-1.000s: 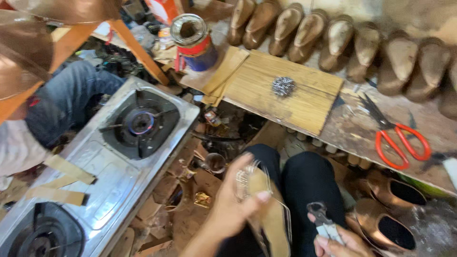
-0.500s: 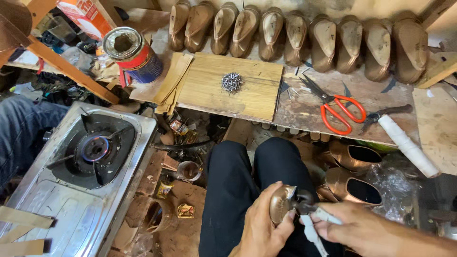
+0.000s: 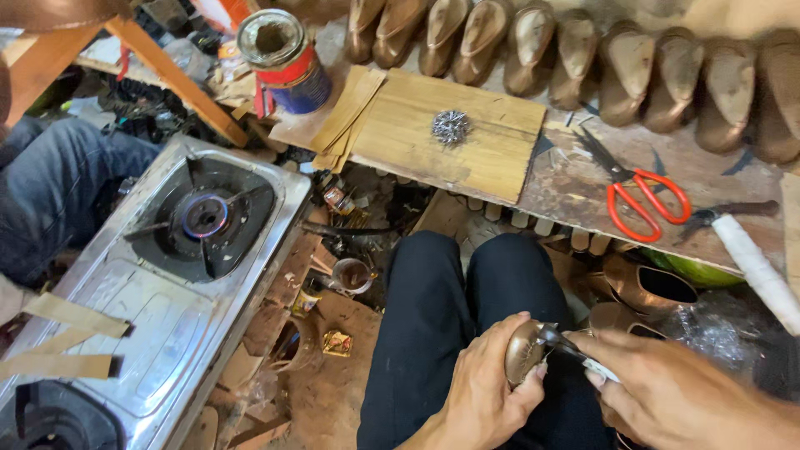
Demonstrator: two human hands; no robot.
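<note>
My left hand (image 3: 483,392) grips a bronze-coloured shoe (image 3: 527,348) by its toe, resting it over my lap in dark trousers. My right hand (image 3: 667,392) holds metal pliers (image 3: 567,343) whose jaws press against the shoe's toe. A pile of small nails (image 3: 451,127) lies on a wooden board (image 3: 492,158) straight ahead. Red-handled scissors (image 3: 637,196) lie on the low bench to the right of the board.
A row of brown shoe lasts (image 3: 583,58) lines the bench's far edge. A lit gas stove (image 3: 208,218) stands at left with tan strips (image 3: 71,315) on it. A red-and-blue tin (image 3: 283,62), a white-handled tool (image 3: 750,258), finished shoes (image 3: 646,287) and another person's leg (image 3: 58,183) are nearby.
The view has shifted right and steadied. My hands came together: the left now grips the shoe toe and the right presses the pliers against it, where before a strip was held.
</note>
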